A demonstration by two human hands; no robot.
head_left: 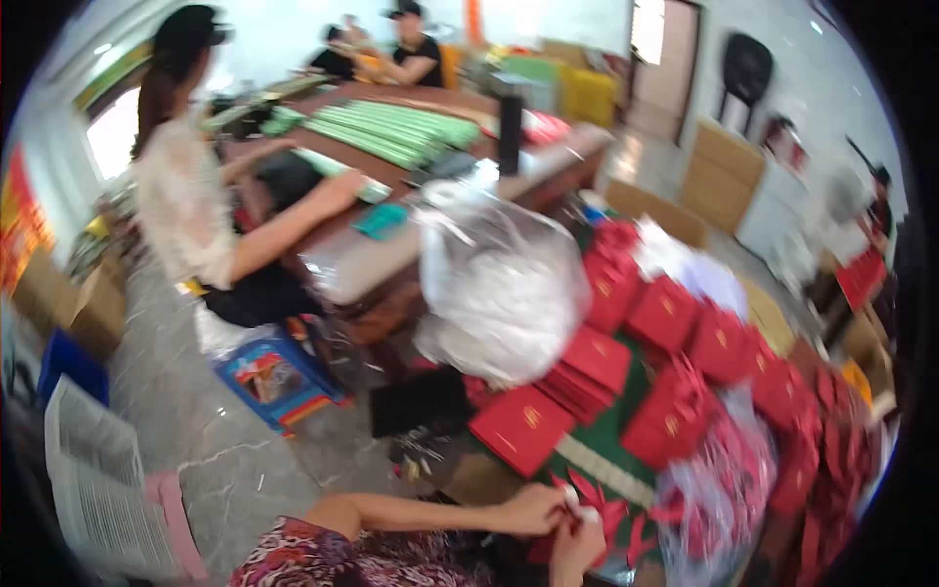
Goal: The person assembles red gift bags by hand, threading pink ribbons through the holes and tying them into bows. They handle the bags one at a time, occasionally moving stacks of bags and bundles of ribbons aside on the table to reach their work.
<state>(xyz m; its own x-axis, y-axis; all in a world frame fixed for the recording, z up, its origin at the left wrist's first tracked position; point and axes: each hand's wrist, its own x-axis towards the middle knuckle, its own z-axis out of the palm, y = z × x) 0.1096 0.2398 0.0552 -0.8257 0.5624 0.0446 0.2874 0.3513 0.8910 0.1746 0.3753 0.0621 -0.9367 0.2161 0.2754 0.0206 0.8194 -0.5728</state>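
Note:
My left hand and my right hand meet at the bottom centre, fingers closed and pinched together. White coverings show at some fingertips. Red ribbon runs between and beside the fingers; the exact grip is blurred and partly hidden. Just beyond the hands, red gift bags lie flat on a green surface. Another red bag with a ribbon bow is to the right. Near my right hand sits a clear plastic bag of pink-red material.
A large clear bag of white material stands ahead. Behind it, a brown table carries green strips. A person works at its left side, beside a blue stool. More people are farther back.

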